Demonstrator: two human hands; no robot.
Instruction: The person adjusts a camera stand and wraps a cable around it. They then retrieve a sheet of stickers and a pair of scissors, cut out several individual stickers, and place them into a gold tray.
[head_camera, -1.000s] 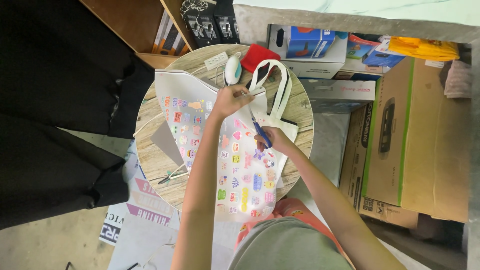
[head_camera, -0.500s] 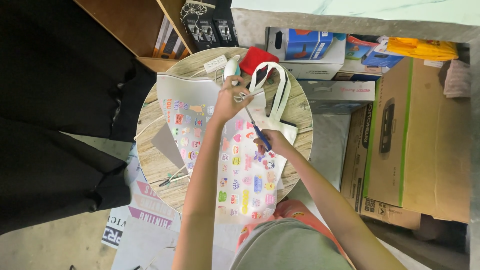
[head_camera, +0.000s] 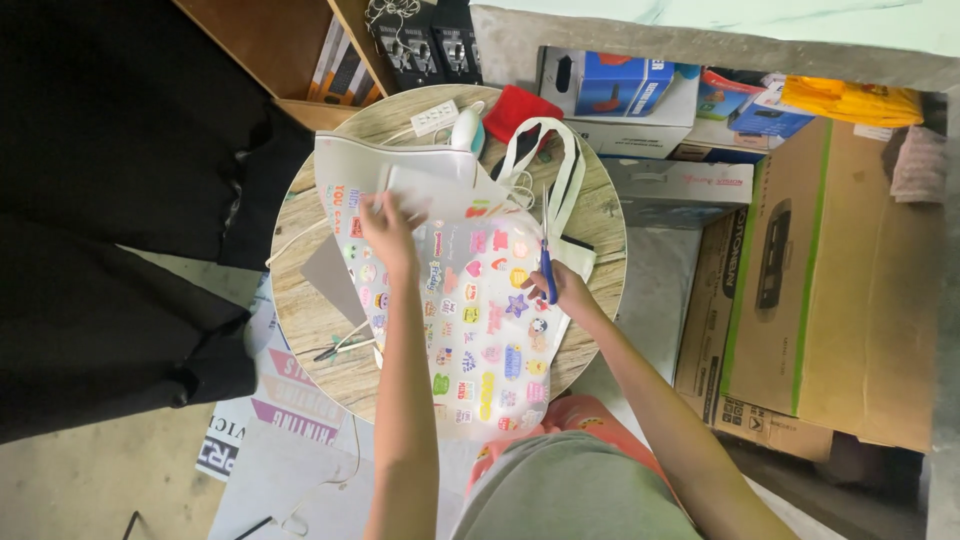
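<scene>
1. Left hand (head_camera: 388, 222): laid flat, fingers spread, pressing on the upper left part of the sticker sheet (head_camera: 470, 300); nothing gripped.
2. Right hand (head_camera: 557, 287): closed round the blue handles of the scissors (head_camera: 546, 255), blades pointing away from the body, at the sheet's right edge.
3. Sticker sheet: large, white, covered with small coloured stickers; spread across the round wooden table (head_camera: 320, 330), near end hanging over the edge toward the lap.
4. White tote bag (head_camera: 560, 190) with dark-trimmed straps: under the sheet's far right corner.
5. Red cloth (head_camera: 515, 105): at the table's far edge.
6. Grey card (head_camera: 335, 275): left of the sheet.
7. Cardboard boxes (head_camera: 830, 290): stacked to the right of the table.
</scene>
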